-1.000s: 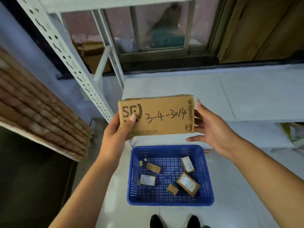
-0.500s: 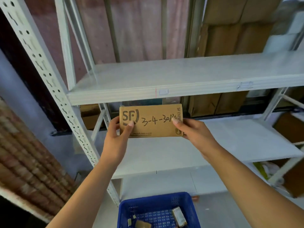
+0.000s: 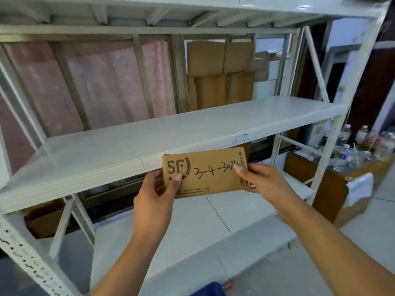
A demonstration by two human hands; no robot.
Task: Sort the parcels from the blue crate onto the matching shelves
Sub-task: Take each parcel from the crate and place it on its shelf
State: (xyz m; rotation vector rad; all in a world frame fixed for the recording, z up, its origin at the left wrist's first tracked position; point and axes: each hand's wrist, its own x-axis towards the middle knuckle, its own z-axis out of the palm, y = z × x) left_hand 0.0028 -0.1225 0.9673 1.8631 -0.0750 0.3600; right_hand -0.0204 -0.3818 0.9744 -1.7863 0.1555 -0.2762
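A flat brown cardboard parcel (image 3: 210,169) printed "SF" and hand-marked "3-4-301..." is held up in front of the white metal shelving. My left hand (image 3: 156,189) grips its left end with the thumb on the face. My right hand (image 3: 263,180) grips its right end, the thumb covering the last digits. The parcel sits just below the front edge of a bare white shelf (image 3: 149,146), which carries small labels. Only a corner of the blue crate (image 3: 210,290) shows at the bottom edge.
A lower white shelf (image 3: 192,231) lies beneath the parcel. A perforated upright (image 3: 32,263) stands at the left, another post (image 3: 333,133) at the right. Flattened cardboard (image 3: 220,75) leans behind the rack. Right of it, a brown box (image 3: 329,184) and bottles (image 3: 350,144).
The view has tilted up and swung right, so the crate has nearly left the frame. The parcel rose from above the crate to shelf height. My right hand closed on its right end.
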